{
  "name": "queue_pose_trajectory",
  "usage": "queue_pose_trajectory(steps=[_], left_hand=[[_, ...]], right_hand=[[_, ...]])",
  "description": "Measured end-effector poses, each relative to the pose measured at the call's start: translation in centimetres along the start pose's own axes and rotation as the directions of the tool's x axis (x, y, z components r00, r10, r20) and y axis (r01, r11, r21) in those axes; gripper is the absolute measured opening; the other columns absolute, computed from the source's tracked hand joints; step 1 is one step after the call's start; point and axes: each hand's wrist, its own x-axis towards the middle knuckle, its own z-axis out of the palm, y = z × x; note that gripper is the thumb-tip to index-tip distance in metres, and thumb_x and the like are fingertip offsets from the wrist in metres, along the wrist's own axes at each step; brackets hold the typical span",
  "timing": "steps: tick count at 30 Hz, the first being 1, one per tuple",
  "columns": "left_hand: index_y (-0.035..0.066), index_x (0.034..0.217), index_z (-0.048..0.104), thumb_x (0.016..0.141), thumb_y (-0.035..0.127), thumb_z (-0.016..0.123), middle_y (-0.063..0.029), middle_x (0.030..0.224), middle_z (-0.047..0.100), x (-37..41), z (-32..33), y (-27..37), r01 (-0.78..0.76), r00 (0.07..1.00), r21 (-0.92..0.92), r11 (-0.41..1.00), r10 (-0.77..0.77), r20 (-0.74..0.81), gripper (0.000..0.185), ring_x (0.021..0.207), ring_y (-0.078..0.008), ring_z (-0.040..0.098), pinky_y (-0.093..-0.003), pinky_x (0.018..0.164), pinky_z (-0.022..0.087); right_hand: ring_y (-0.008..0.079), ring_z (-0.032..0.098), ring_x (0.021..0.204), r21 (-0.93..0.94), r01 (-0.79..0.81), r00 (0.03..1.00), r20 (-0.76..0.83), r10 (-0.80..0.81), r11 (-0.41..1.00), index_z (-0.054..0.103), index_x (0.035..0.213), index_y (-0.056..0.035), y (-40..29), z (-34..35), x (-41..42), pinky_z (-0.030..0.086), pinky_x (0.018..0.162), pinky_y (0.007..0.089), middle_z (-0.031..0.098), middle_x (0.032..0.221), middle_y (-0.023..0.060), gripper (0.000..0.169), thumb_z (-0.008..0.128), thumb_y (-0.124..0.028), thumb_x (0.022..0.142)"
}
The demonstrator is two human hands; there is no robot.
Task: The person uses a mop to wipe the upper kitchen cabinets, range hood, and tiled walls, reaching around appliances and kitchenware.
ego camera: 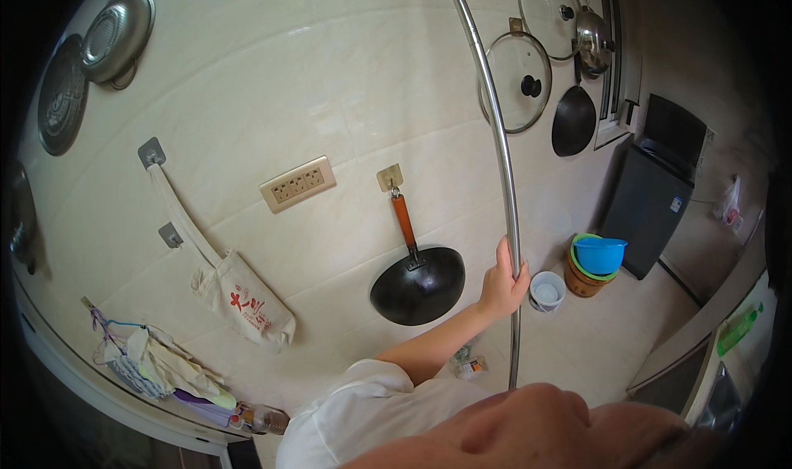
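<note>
My left hand (pixel 502 283) grips a long, shiny metal pole (pixel 495 104) near its lower part. The pole runs from the top edge of the view down past my hand, and its lower end is hidden behind my face. Its curve may come from the lens. My right hand is out of view. Left of my hand, a black wok (pixel 418 286) with a wooden handle hangs from an adhesive wall hook (pixel 390 177). Behind the pole, a glass pot lid (pixel 516 107) with a black knob hangs on the tiled wall.
A white bucket (pixel 547 291) and a blue basin (pixel 600 255) stacked on other tubs stand near a dark washing machine (pixel 646 203). A canvas bag (pixel 247 302), wall sockets (pixel 298 184), a metal pan (pixel 119 39) and hanging cloths (pixel 167 357) are on the left.
</note>
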Motion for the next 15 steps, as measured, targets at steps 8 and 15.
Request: queue_pose_trajectory(steps=[8, 15], left_hand=[[0.001, 0.131, 0.019, 0.079, 0.002, 0.056, -0.0025, 0.074, 0.052, 3.6, -0.2, 0.9, 0.15, 0.985, -0.02, 0.989, -0.147, 0.093, 0.064, 0.064, -0.0119, 0.053, -0.0265, 0.058, 0.045], [0.008, 0.136, 0.017, 0.075, -0.002, 0.053, -0.0131, 0.096, 0.048, 18.7, -1.2, 6.3, -0.212, 0.911, 0.296, 0.931, 0.298, -0.284, 0.072, 0.083, -0.0165, 0.051, -0.0278, 0.071, 0.045]], right_hand=[[0.0143, 0.05, 0.047, -0.084, 0.091, 0.996, 0.006, -0.09, 0.992, 0.054, 0.063, 0.0023, -1.2, -3.8, 2.7, 0.038, 0.045, 0.0366, 0.051, 0.05, 0.0085, 0.037, 0.06, -0.031, 0.078], [0.015, 0.05, 0.047, -0.138, 0.347, 0.934, -0.038, -0.355, 0.928, 0.053, 0.064, 0.0042, -2.5, -14.8, 4.3, 0.038, 0.046, 0.0374, 0.05, 0.05, 0.0102, 0.037, 0.059, -0.03, 0.079]])
